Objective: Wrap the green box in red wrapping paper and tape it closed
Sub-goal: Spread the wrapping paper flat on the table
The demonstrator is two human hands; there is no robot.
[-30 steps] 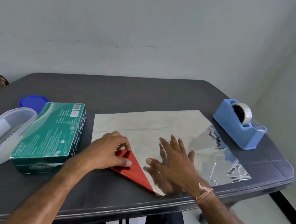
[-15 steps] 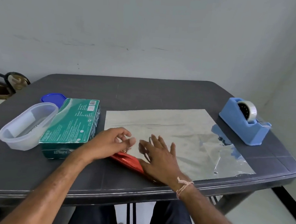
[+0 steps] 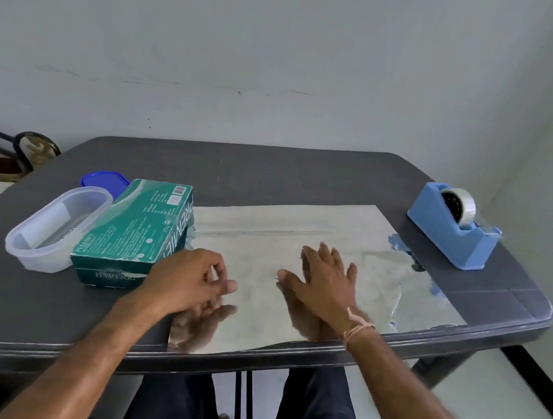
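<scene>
The wrapping paper (image 3: 285, 244) lies flat on the dark table, silver shiny side up, no red showing. My right hand (image 3: 323, 282) rests flat on it with fingers spread, near its middle. Over the sheet's near-left part hovers my left hand (image 3: 189, 278), fingers loosely curled, holding nothing. The green box (image 3: 136, 228) lies flat just left of the paper, touching its left edge. A blue tape dispenser (image 3: 454, 228) with a clear tape roll stands at the far right.
A clear plastic container (image 3: 51, 230) sits left of the green box, with a blue lid (image 3: 104, 181) behind it. The grey table (image 3: 272, 174) has its front edge close to the paper's near edge. A wall stands behind.
The folded-up red corner at the near left has been laid flat, so the sheet shows only silver. My right hand slid right across the paper; my left hand let go.
</scene>
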